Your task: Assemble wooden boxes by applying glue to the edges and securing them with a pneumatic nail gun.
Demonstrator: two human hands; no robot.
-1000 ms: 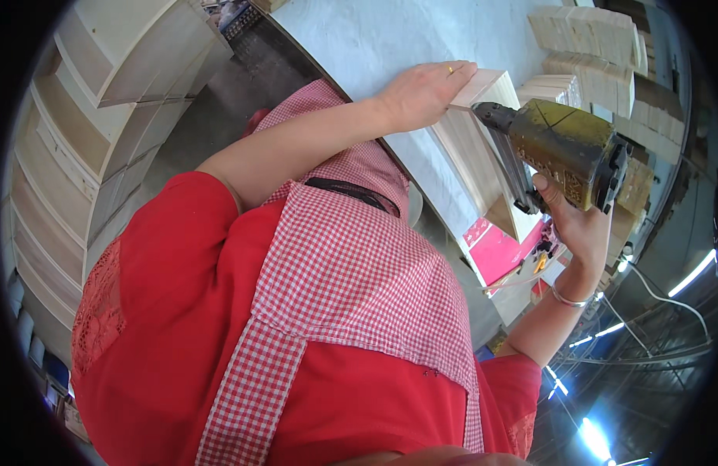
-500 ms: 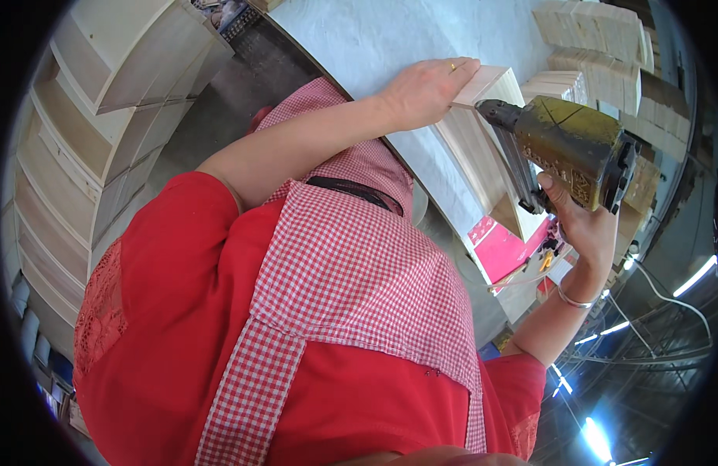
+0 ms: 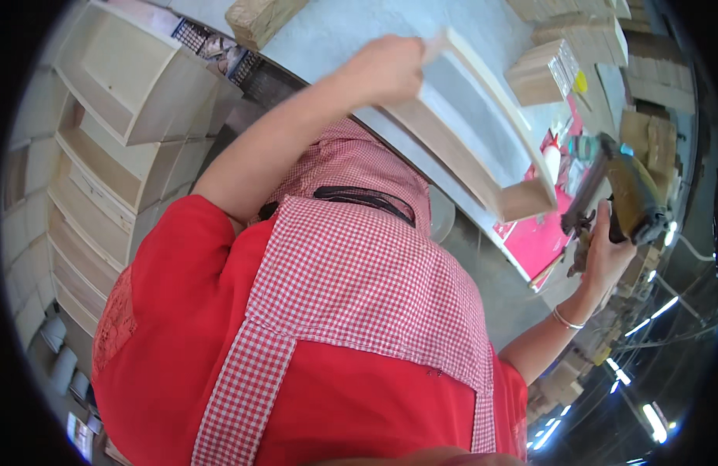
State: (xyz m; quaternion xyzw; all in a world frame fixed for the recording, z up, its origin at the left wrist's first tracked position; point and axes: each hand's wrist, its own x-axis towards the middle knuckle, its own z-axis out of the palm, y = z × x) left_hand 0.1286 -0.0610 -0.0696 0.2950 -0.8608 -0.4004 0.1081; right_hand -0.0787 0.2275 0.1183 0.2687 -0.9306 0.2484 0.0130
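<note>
My left hand (image 3: 390,71) is closed on the far left corner of a pale wooden frame (image 3: 458,158), four-sided and open in the middle. The frame is tilted over the white worktable (image 3: 335,35), its right end near the table's front edge. Off to the right, my right hand (image 3: 607,252) grips a worn yellow-and-black nail gun (image 3: 637,190) by its handle. The gun is held apart from the frame. My left fingertips are blurred by motion.
Bundled wooden strips (image 3: 539,74) stand at the back of the table, near a white bottle (image 3: 551,161). A pink sheet (image 3: 536,245) covers the right front corner. Wooden drawer boxes (image 3: 95,198) are stacked at left. A wooden block (image 3: 262,19) sits at the table's far left.
The nail gun has come off the frame's top edge and moved right. My left hand has shifted left and up, and the frame has turned and tilted with it.
</note>
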